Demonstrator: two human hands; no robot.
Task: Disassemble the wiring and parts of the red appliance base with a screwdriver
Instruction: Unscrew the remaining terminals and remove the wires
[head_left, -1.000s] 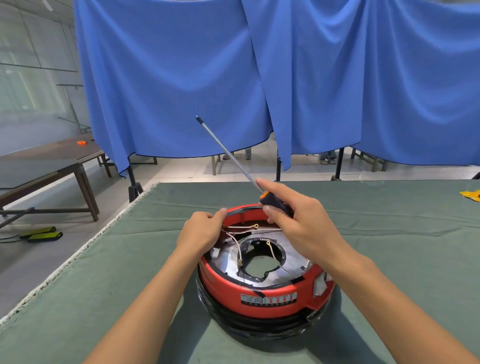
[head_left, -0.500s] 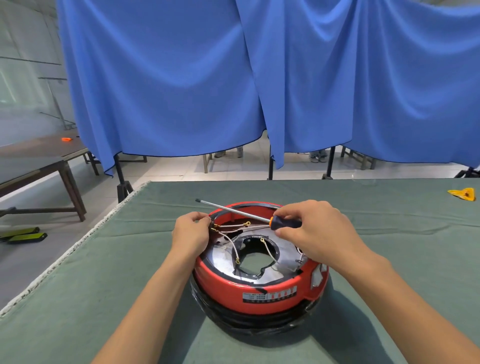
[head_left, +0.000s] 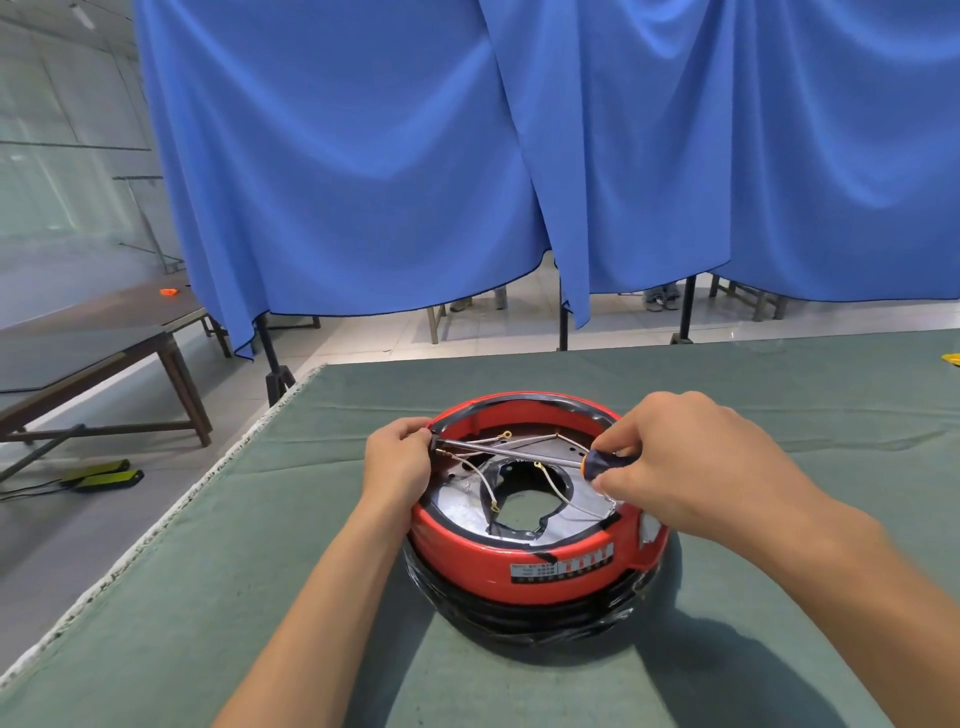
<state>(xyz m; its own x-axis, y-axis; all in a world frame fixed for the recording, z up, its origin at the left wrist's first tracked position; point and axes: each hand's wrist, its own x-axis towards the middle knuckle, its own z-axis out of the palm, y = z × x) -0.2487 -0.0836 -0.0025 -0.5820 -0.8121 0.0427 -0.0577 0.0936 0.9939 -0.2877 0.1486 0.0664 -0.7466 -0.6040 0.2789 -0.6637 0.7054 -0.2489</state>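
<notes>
Red glossy plastic forms the round base (head_left: 535, 564), which sits on a green cloth-covered table (head_left: 208, 597) with a black, shiny-wrapped ring under it. Inside the rim lies a dull silver metal plate (head_left: 457, 512) with a ragged central hole, and thin pale wires (head_left: 480, 480) ending in small brass ring terminals loop across it. A printed label shows on the near wall of the base. The right hand (head_left: 685, 467) curls its fingers and thumb round the black-and-orange handle of the screwdriver (head_left: 519, 454), whose slim steel shaft lies nearly level across the opening, its tip at the left inner wall. The left hand (head_left: 397, 462) is curled at the left rim, fingertips pinching there beside the tip; whether it grips a wire end or only the rim cannot be told. Both forearms reach in from the near edge. Blue curtains (head_left: 363, 171) hang on black stands behind the table, with chair legs and shoes visible beneath them. At left stands a dark wooden bench (head_left: 78, 364) bearing a small orange object, and two yellow-and-black items lie on the floor below it. A yellow piece shows at the table's far right edge.
</notes>
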